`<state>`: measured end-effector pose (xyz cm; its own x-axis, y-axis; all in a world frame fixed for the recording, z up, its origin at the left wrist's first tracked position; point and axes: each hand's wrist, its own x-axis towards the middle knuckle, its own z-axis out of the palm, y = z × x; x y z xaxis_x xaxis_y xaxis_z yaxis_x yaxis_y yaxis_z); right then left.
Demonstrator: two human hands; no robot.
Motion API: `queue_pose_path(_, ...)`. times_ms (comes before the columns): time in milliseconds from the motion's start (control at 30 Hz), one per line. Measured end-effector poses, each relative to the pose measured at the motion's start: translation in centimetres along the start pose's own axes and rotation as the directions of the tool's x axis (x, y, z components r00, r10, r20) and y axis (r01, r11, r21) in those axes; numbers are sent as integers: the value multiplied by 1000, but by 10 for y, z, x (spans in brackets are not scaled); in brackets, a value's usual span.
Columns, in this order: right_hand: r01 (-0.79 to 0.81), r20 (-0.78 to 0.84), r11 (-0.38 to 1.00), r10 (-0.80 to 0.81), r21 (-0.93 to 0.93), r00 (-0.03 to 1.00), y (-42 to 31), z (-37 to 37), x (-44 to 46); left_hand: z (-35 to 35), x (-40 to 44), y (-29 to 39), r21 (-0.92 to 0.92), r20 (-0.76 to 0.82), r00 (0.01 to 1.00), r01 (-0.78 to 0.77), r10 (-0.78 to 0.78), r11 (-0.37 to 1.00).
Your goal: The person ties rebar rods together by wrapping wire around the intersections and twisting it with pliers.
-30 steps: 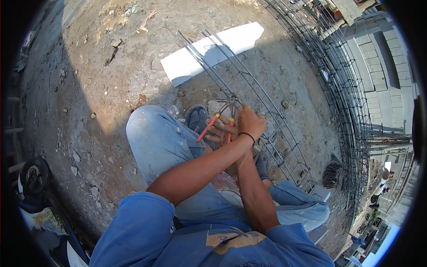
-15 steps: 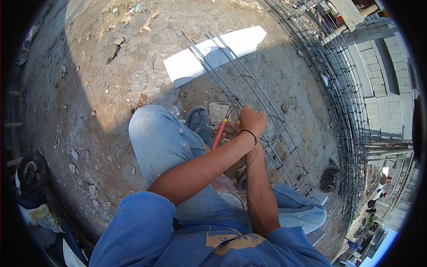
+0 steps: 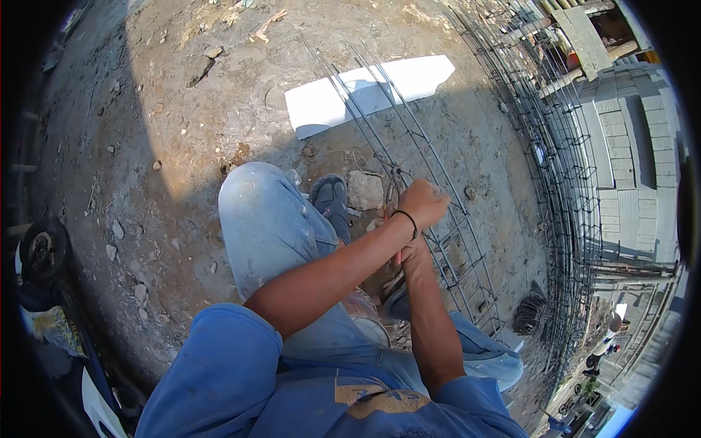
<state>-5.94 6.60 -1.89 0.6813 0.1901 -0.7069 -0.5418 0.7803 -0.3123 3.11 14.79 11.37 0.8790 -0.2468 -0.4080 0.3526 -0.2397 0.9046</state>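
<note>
My left hand (image 3: 426, 204), with a black band at the wrist, is closed in a fist over the long steel rebar cage (image 3: 447, 252). What its fingers hold is hidden. My right hand (image 3: 414, 252) is mostly covered by the left wrist, which crosses over it. It is closed on a pair of end-cutting pincers (image 3: 394, 191) with red handles. The pincers' jaws are at a joint of the cage's near bar, and their handles are close together. The cage runs from between my legs out over a white board (image 3: 369, 95).
Several finished rebar cages (image 3: 551, 153) lie stacked along the right. A stone (image 3: 364, 191) sits beside my sandalled foot (image 3: 328, 196). A coil of wire (image 3: 530, 314) is on the ground at right. A motorbike (image 3: 47, 270) stands at lower left, and stacked grey blocks (image 3: 621, 153) are at far right.
The pincers' handles have come together and turned more upright. My right hand's fingers, visible before, are now mostly behind the left wrist. The view has shifted slightly.
</note>
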Motion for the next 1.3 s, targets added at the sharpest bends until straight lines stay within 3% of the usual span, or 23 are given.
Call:
queue_pose_path(67,-12,-4,983,12,-184,1000,-8,39,-30,-34,-17,23,-12,-32,996,-86,86,996)
queue_pose_path(133,-14,93,979,34,-205,995,-13,39,-39,-21,5,-29,313,-572,759,-150,312,938)
queue_pose_path(167,-16,195,984,51,-177,979,-16,35,-38,-19,18,-60,320,-570,756,-158,322,934)
queue_pose_path(200,-10,199,985,46,-175,979,-14,33,-38,-20,29,-92,127,-396,917,113,-54,985)
queue_pose_path(233,-6,203,982,45,-190,978,-14,32,-39,-18,34,-107,5,-135,901,417,-413,909)
queue_pose_path(267,0,206,978,44,-206,977,-13,29,-39,-16,34,-106,7,-135,904,411,-406,912)
queue_pose_path(333,16,215,978,30,-209,976,-9,23,-37,-9,31,-105,-162,206,887,447,-412,880)
queue_pose_path(467,44,241,973,12,-226,970,-7,17,-37,-3,39,-94,-404,210,942,327,-261,854)
queue_pose_path(567,62,146,913,-3,-403,989,-25,28,-48,10,43,-90,-322,114,965,260,-235,910)
queue_pose_path(667,20,-25,731,-50,-682,998,-43,39,-68,24,47,-93,-395,43,960,272,-278,877)
queue_pose_path(700,40,-62,349,-275,-936,959,-41,40,-71,29,48,-92,-425,0,956,266,-295,865)
queue_pose_path(767,-185,176,-425,-678,-886,714,-19,79,-98,37,53,-86,-511,19,940,301,-339,805)
queue_pose_path(867,-398,121,-514,-714,-760,690,-2,83,-82,33,53,-80,-578,49,911,360,-409,732)
queue_pose_path(900,-237,209,-578,-600,-781,773,-10,75,-81,33,57,-85,-599,78,903,381,-422,705)
queue_pose_path(933,-235,207,-575,-598,-784,774,-25,76,-84,29,53,-83,-617,108,891,407,-440,673)
queue_pose_path(967,-54,-48,-3,-402,-999,914,-45,78,-84,24,50,-82,-613,106,890,410,-444,675)
queue_pose_path(1000,-49,-111,601,-66,-798,992,-61,79,-90,11,36,-62,-643,255,847,508,-466,573)
queue_pose_path(1033,-68,-26,904,63,-423,998,-71,76,-98,3,29,-54,-653,400,791,601,-464,462)
queue_pose_path(1067,-64,-25,903,59,-424,998,-66,67,-95,-3,29,-52,-652,401,792,600,-461,464)
queue_pose_path(1133,-179,205,983,184,-46,961,-52,42,-85,-9,38,-52,-547,599,688,725,-410,418)
queue_pose_path(1200,-152,224,983,171,-101,959,-47,37,-79,7,41,-66,-631,473,769,636,-430,444)
queue_pose_path(1267,-20,25,853,39,-521,999,-51,43,-86,21,44,-78,-661,267,880,464,-393,590)
queue_pose_path(1300,-111,-102,740,57,-664,993,-68,53,-93,28,45,-78,-695,263,892,439,-367,569)
